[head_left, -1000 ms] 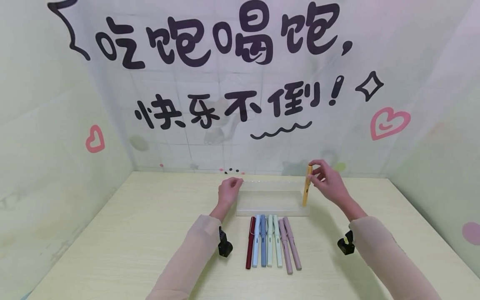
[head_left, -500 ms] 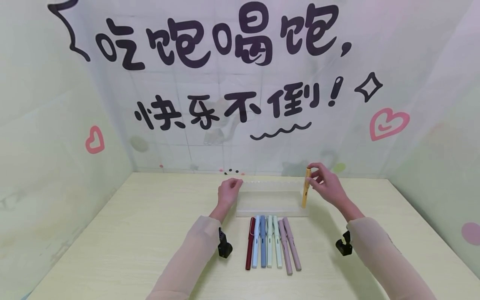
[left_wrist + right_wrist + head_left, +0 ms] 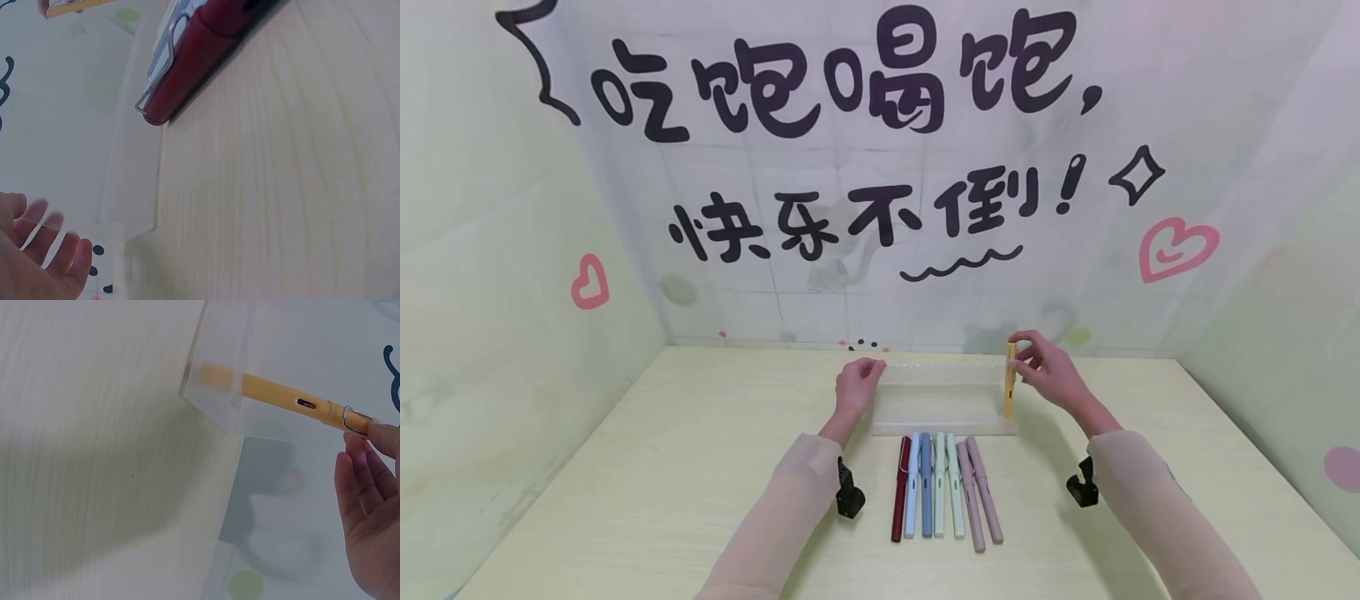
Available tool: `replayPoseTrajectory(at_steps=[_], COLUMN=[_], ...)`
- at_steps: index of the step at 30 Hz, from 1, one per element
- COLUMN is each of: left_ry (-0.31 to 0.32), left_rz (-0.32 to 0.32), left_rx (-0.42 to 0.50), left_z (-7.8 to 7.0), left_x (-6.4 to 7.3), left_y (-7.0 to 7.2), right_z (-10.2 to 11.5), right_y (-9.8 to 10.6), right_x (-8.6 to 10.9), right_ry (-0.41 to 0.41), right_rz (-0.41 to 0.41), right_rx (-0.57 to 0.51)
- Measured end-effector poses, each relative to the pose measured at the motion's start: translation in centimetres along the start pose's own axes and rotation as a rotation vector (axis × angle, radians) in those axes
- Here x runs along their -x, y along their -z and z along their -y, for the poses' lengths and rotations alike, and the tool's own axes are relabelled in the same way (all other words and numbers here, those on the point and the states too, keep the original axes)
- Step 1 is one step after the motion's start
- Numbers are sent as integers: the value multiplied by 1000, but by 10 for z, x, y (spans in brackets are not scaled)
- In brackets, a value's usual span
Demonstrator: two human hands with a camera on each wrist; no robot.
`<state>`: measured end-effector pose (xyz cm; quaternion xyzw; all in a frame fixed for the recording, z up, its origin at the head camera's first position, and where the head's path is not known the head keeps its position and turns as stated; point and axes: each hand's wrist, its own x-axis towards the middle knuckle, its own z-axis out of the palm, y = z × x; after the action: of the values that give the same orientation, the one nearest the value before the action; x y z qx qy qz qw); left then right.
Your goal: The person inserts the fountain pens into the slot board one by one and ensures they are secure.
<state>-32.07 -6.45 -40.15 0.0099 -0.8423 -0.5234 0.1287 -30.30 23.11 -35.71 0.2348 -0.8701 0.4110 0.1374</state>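
A frosted clear pen rack (image 3: 942,428) stands at the back of the table. My left hand (image 3: 856,390) grips its upper left corner; in the left wrist view the fingers (image 3: 53,250) show partly through the clear panel. A yellow pen (image 3: 1010,387) stands nearly upright at the rack's right end, its cap pinched by the thumb and fingers of my right hand (image 3: 1051,373). In the right wrist view the yellow pen's (image 3: 281,398) lower end shows blurred through the rack's frosted base (image 3: 215,347).
In front of the rack lie several pens side by side: dark red (image 3: 900,492), light blue (image 3: 913,492), blue (image 3: 927,487), pale green (image 3: 940,487) and mauve (image 3: 972,504). A printed cloth backdrop (image 3: 760,308) rises behind the table (image 3: 685,467), with side walls left and right.
My right hand has come slightly down and to the left with the yellow pen, which now stands straighter at the rack's end. The left hand has stayed on the rack's corner.
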Motion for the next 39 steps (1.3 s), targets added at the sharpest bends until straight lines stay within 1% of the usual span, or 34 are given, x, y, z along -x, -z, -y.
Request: replayPoseTrajectory(at_steps=[5, 11, 21, 28, 35, 39], left_ry=[-3, -8, 1, 3, 3, 14], left_rz=[-4, -4, -4, -1, 1, 4], left_rx=[-3, 2, 2, 0, 9, 13], left_z=[0, 2, 1, 1, 0, -1], left_x=[0, 0, 0, 0, 0, 1], left_y=[0, 0, 0, 0, 1, 1], right_z=[-3, -7, -7, -9, -10, -10], right_y=[-3, -7, -11, -12, -13, -13], right_x=[-2, -6, -9, -9, -9, -9], right_ry=[-26, -63, -86, -117, -124, -119], right_rz=[-7, -6, -14, -16, -12, -16], right_rx=[27, 14, 29, 41, 53, 59])
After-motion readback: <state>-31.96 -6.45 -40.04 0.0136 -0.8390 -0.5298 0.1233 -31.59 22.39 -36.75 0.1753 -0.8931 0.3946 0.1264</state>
